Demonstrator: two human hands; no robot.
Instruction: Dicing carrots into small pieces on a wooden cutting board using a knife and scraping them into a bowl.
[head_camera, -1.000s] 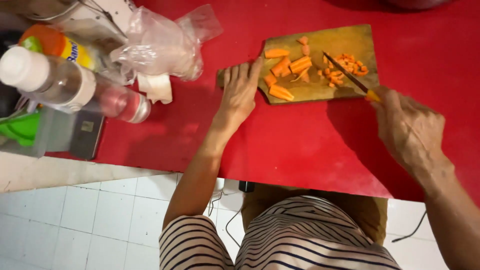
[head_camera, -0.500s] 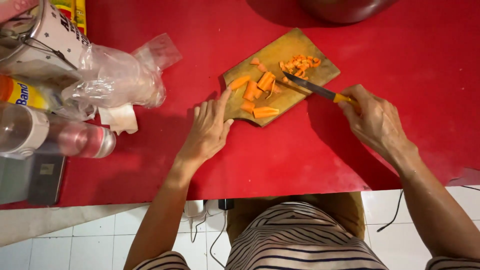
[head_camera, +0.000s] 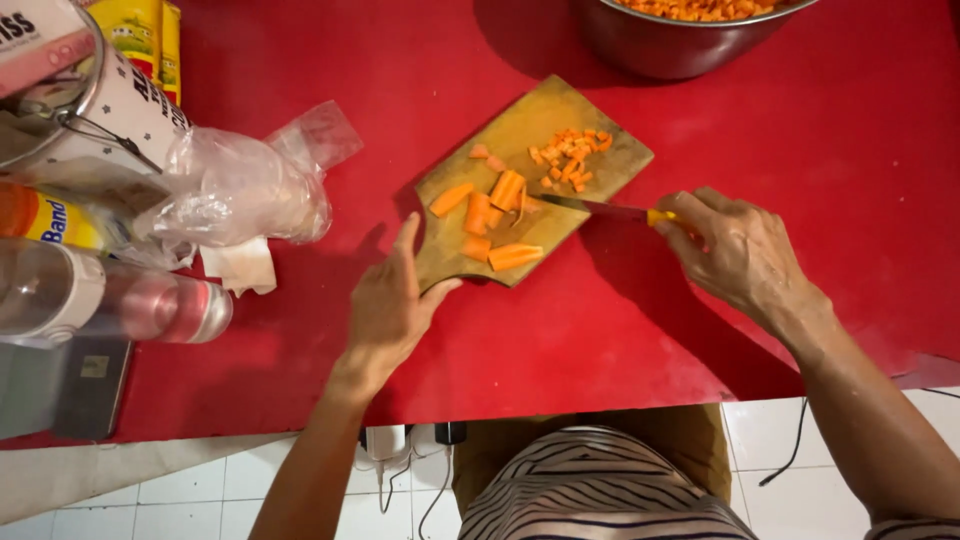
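Carrot sticks (head_camera: 492, 212) and small carrot dice (head_camera: 572, 157) lie on a wooden cutting board (head_camera: 520, 125) set askew on the red tabletop (head_camera: 780, 120). The right hand (head_camera: 738, 250) is closed around a yellow-handled knife (head_camera: 605, 209) with its blade over the board, while the left hand (head_camera: 388, 305) lies open at the board's near corner. A steel bowl (head_camera: 670, 40) stands beyond, white floor tiles (head_camera: 150, 500) below

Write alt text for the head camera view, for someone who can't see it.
A right hand holds a yellow-handled knife over carrot pieces on a wooden cutting board, on a red table. The left hand touches the board's edge; a metal bowl sits behind.
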